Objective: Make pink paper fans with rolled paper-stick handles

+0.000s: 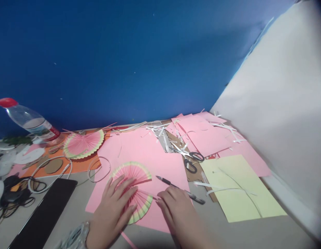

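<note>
Pleated fan (141, 200) lies on paper (150, 147), bottle label (43, 128) illegible.

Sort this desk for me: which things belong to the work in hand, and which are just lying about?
Probably part of the job:
- pleated fan under the left hand
- pink sheet beneath it
- scissors, not held

Probably just lying about:
- red-capped bottle
- phone-like black slab
- white cable

Soft, dim light; dark upper-right corner.
</note>
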The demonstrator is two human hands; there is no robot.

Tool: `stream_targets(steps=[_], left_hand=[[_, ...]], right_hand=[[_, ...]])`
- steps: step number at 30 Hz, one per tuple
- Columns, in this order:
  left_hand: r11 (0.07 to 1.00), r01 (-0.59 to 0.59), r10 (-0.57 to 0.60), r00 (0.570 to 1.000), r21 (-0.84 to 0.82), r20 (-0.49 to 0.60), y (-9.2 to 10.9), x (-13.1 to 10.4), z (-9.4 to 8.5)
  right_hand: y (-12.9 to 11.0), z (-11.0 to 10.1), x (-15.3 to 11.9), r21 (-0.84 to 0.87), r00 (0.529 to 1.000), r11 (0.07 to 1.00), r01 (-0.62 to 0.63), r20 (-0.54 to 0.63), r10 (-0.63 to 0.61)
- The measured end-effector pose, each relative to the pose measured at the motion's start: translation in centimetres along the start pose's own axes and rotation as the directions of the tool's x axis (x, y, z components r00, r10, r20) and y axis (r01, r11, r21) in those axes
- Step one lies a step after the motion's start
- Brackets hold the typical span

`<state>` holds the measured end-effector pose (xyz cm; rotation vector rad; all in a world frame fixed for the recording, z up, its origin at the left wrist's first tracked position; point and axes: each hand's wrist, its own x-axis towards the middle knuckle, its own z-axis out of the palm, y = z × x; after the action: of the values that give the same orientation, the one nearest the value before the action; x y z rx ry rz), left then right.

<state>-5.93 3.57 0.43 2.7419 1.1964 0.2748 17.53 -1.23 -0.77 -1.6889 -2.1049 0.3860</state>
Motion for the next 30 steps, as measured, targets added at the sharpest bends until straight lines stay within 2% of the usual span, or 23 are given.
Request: stream_targets(steps=[8,19,30], left_hand=[[1.0,-0.005,0.005,1.0,-0.025,0.025,0.6,0.1,-0.2],[0.999,-0.035,0.035,0.999,0.016,-0.016,1.0,0.9,0.2],[0.993,-0.119,0.119,0.993,-0.014,0.0,1.1,3.8,-0.6]], right_hand=[[0.0,0.1,-0.2,0.022,1.0,1.0,0.017,-0.024,-0.016],[-0.3,0.0,-0.5,0.042,0.997,0.999,0.023,-0.077,-0.019],[-0.3,-0.1,-0.5,0.052,0.996,0.998,0.035,-0.078,-0.031]])
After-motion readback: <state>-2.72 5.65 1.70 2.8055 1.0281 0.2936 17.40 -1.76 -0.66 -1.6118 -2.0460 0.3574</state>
